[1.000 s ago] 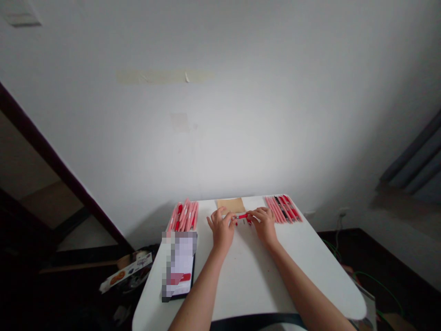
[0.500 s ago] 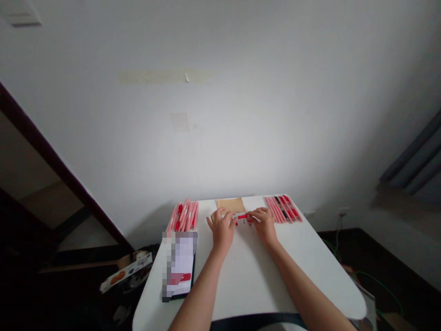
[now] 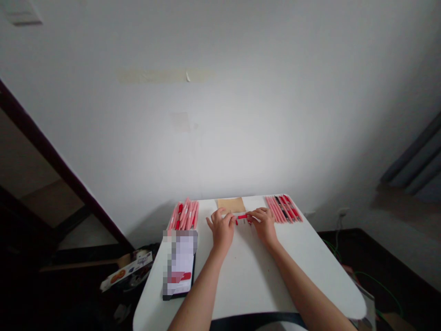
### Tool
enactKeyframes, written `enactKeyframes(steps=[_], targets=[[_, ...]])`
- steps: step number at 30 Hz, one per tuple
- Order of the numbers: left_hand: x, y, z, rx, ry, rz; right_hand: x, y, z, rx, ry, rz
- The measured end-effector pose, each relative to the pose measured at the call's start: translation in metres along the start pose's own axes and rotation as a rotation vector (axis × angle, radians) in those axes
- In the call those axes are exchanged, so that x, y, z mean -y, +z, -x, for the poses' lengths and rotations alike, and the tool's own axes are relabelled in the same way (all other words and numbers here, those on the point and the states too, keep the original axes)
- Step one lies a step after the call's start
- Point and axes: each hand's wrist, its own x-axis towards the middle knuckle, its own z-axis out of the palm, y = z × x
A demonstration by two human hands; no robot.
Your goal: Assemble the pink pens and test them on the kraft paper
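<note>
Near the far side of the white table, a red pen lies level between my two hands. My left hand pinches its left end with thumb and fingertips, the other fingers spread a little. At the opposite end, the fingers of my right hand are closed on the pen and hide its tip. Just below it on the tabletop are a few small pieces, among them a red bit; their kind is too small to tell. Behind my hands lies a tan piece of paper or card.
A pile of pink and red pens lies at the far left of the white table. At the far right is a neater row of pink, red and black pens. A phone with a blurred screen lies left of my forearm. The wall rises behind.
Both hands keep nearly the same place. The red part showing between my fingertips reaches slightly farther left than before.
</note>
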Motion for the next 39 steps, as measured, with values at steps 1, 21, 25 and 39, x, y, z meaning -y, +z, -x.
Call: enactKeyframes(steps=[1, 21, 25, 39], targets=[[-0.0002, -0.0003, -0.0002, -0.002, 0.0, 0.004, -0.0002, 0.0, 0.0001, 0.001, 0.001, 0.0], [-0.0026, -0.0036, 0.001, 0.019, -0.009, 0.001, -0.0004, 0.0017, 0.0005, -0.006, -0.02, -0.01], [-0.0018, -0.0023, 0.0005, 0.026, -0.014, -0.014, 0.0001, 0.0008, 0.0006, -0.005, -0.015, -0.015], [0.0022, -0.0002, -0.0022, -0.044, -0.091, -0.003, -0.0037, -0.0005, 0.0002, -0.022, 0.008, -0.033]])
